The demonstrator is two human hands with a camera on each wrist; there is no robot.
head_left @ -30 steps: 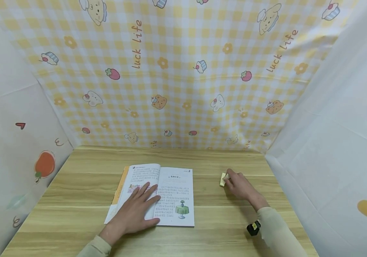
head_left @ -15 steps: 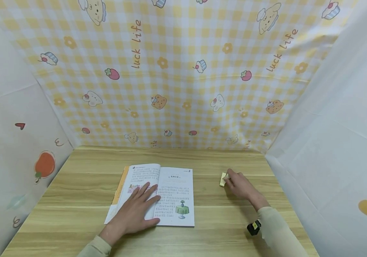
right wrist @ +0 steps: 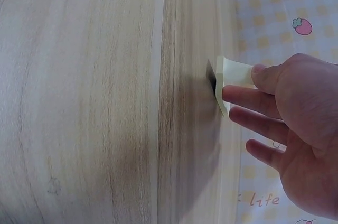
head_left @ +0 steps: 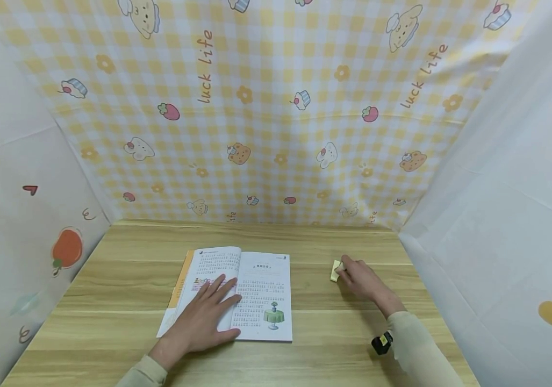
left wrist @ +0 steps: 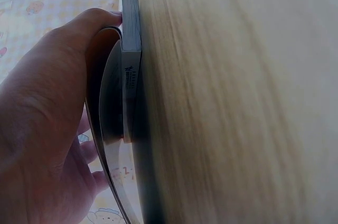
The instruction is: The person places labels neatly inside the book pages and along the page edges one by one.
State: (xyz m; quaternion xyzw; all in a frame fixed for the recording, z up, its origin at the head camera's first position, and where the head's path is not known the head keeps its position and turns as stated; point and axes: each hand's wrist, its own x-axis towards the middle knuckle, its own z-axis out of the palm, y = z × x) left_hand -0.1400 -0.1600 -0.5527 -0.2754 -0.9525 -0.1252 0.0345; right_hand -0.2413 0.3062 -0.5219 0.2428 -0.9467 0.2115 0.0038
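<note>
An open book (head_left: 268,274) with printed pages lies on the table, its left side bowed up slightly. My left hand (head_left: 203,320) rests spread across the left page and the middle fold, with the thumb near the lower edge. In the left wrist view, the book's page edges (left wrist: 130,18) show beside the hand. To the right of the book is a small pale-yellow pad of sticky notes (head_left: 335,271). My right hand (head_left: 365,282) pinches its top sheet (right wrist: 238,73), which bends up from the pad. The fingertip under the sheet is partly hidden.
The wooden table (head_left: 314,355) extends around the book and pad. A yellow checked cloth (head_left: 276,118) hangs behind its back edge, with white cloths at both sides. A black device (head_left: 381,344) is at the right wrist.
</note>
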